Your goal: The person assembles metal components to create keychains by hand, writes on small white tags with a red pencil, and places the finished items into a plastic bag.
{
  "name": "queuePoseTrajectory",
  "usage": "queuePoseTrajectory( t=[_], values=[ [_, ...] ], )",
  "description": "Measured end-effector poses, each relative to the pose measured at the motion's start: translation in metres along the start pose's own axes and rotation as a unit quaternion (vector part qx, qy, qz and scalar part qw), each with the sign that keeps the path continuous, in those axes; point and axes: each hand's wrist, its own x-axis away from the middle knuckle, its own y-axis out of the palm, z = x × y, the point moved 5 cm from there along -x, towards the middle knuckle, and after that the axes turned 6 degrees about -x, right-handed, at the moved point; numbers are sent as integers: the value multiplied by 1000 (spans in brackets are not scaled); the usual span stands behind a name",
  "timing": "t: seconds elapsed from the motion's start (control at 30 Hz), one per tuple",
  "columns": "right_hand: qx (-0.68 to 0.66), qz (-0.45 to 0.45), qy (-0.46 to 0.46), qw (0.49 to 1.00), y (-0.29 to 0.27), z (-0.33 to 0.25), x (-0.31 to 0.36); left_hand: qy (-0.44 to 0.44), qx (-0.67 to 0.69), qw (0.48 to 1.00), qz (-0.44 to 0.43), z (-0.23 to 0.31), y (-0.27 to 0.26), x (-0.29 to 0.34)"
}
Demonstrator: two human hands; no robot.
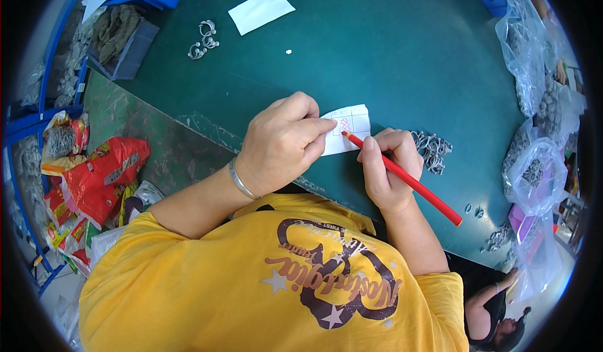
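My left hand (282, 141) presses its fingertips on a small white paper slip (349, 123) with a printed grid, holding it flat on the dark green table (389, 50). My right hand (388, 167) grips a red pencil (414, 185), whose tip touches the slip where red marks show. A silver bracelet sits on my left wrist. A heap of small silvery metal rings (432, 148) lies just right of my right hand.
Another white slip (260, 10) and a few metal rings (204, 39) lie farther back on the table. Clear plastic bags of metal parts (534, 163) crowd the right edge. Red and orange bags (100, 173) lie on the floor at left. Another person (490, 314) sits at lower right.
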Motion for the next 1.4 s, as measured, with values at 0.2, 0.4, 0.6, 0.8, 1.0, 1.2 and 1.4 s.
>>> queuePoseTrajectory(
  t=[0.2,0.4,0.6,0.8,1.0,1.2,1.4],
  values=[
    [4,1,2,1000,0,2,1,0,-2,1000,-1,-1,1,0],
    [4,1,0,1000,0,1,0,-2,-6,1000,-2,0,1,0],
    [3,3,-1,1000,0,2,0,-3,-5,1000,-4,0,1,0],
    [-84,51,13,995,-7,2,2,0,-11,1000,-1,0,1,0],
    [-120,87,37,988,-11,2,3,4,-27,1000,6,-1,1,1],
    [-92,71,-7,993,-7,1,-1,-53,-4,999,0,-3,-2,2],
    [-39,80,-11,996,-6,1,-2,-32,5,999,22,-6,0,5]
  ],
)
